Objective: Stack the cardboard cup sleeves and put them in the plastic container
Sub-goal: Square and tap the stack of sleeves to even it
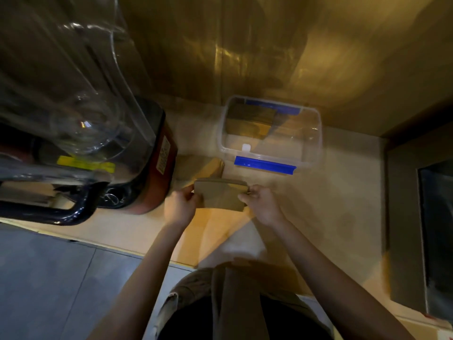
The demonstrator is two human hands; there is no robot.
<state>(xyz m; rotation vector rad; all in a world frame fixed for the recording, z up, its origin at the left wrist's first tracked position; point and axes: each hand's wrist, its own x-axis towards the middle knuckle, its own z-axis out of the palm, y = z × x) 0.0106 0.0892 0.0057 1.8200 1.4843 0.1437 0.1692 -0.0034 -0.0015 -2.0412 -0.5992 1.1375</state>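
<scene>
A small stack of flat brown cardboard cup sleeves (221, 194) is held above the counter between both hands. My left hand (180, 207) grips its left end and my right hand (263, 204) pinches its right end. Just behind it stands the clear plastic container (316, 133) with blue clips, open, with several sleeves (252, 121) lying in its left half. More loose sleeves (201, 166) lie on the counter to the left of the container, partly behind the held stack.
A large blender with a clear cover (81, 133) and red base fills the left side of the counter. A dark appliance (431, 217) stands at the right edge. The wall rises right behind the container. The counter's front edge (110, 245) runs below my forearms.
</scene>
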